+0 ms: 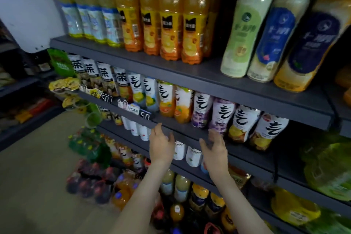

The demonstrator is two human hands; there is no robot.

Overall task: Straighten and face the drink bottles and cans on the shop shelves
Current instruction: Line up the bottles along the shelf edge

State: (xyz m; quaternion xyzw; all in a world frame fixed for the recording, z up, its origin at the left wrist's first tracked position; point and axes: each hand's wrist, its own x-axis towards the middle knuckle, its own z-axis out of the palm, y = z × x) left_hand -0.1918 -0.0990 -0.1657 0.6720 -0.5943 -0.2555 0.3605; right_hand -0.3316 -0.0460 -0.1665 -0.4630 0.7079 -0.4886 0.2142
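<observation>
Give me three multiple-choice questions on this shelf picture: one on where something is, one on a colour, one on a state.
1. The pale-green bottle stands on: A the floor; B the top shelf; C the bottom shelf.
2. The top shelf is: A red; B white; C dark grey.
3. The left hand and right hand: A are open, holding nothing; B each grip a bottle; C hold one can together.
Answers: B, it stands on the uppermost board; C, its board and front edge show dark grey; A, both are spread and empty.
</observation>
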